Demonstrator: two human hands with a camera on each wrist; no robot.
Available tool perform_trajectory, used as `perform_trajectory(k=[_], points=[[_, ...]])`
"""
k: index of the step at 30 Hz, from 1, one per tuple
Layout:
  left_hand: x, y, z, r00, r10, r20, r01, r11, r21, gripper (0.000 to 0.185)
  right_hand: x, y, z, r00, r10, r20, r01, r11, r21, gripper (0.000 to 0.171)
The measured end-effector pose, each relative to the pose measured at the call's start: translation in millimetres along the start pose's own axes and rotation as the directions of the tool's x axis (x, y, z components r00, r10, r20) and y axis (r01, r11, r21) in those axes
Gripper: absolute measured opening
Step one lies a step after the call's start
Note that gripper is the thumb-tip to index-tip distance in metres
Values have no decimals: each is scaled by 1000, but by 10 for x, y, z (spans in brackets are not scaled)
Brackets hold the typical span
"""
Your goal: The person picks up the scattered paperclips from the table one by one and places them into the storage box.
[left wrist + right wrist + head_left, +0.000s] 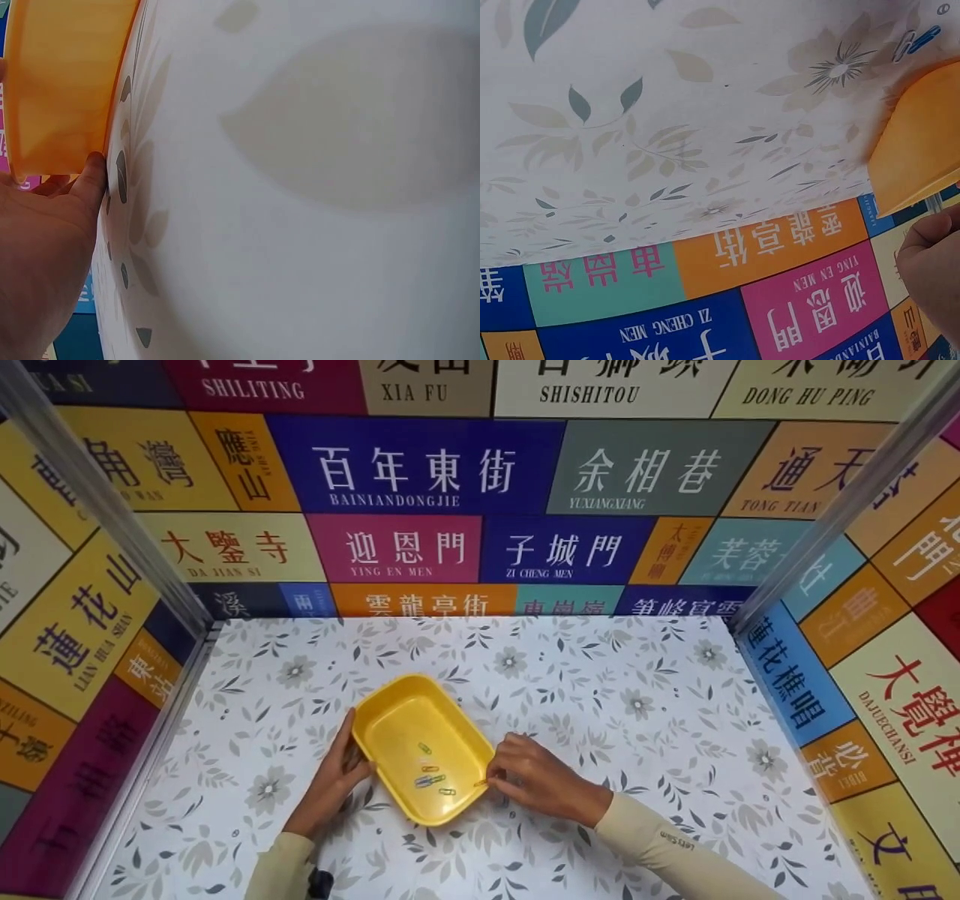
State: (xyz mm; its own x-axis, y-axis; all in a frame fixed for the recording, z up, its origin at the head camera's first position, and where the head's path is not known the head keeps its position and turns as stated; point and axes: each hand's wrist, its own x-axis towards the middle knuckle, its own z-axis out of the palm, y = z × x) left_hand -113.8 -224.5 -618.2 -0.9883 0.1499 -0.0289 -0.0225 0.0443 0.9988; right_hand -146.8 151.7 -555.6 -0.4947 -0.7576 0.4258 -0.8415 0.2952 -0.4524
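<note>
A yellow plastic basin (412,720) sits on the table, with several small coloured paper clips (429,780) lying in its near part. My left hand (334,780) holds the basin's left side, fingers along the outer wall and thumb nearer me. The left wrist view shows the thumb (91,176) against the lower wall by the tabletop. At the right rim, my right hand (536,776) pinches a small paper clip (481,784) between thumb and fingertips. In the right wrist view, a narrow see-through end (934,202) shows beside the basin edge, above those fingers.
Blue and silver paper clips (915,45) lie on the table beside the basin in the right wrist view. The white tabletop (637,660) has a grey leaf-and-flower print. Coloured sign panels (416,465) wall in the back and both sides.
</note>
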Motion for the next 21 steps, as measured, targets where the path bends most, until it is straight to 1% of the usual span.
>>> perform_trajectory(k=[2, 7, 10, 16, 21], points=[[-6, 8, -1, 1000, -3, -2, 3, 1000, 17, 99, 14, 0, 11, 1000, -9, 1, 9, 1000, -12, 2], [-25, 30, -2, 1000, -8, -6, 9, 998, 57, 99, 44, 15, 27, 1000, 3, 23, -3, 1000, -23, 7], [-22, 32, -1, 1000, -13, -7, 14, 998, 60, 99, 59, 27, 31, 999, 12, 37, -10, 999, -34, 6], [-24, 32, 1, 1000, -14, -4, 14, 999, 50, 98, 128, 32, 34, 998, -6, 59, 10, 998, -68, 5], [-21, 28, 13, 1000, -10, -5, 10, 999, 42, 98, 181, 25, 46, 995, 0, 105, 9, 996, -84, 5]])
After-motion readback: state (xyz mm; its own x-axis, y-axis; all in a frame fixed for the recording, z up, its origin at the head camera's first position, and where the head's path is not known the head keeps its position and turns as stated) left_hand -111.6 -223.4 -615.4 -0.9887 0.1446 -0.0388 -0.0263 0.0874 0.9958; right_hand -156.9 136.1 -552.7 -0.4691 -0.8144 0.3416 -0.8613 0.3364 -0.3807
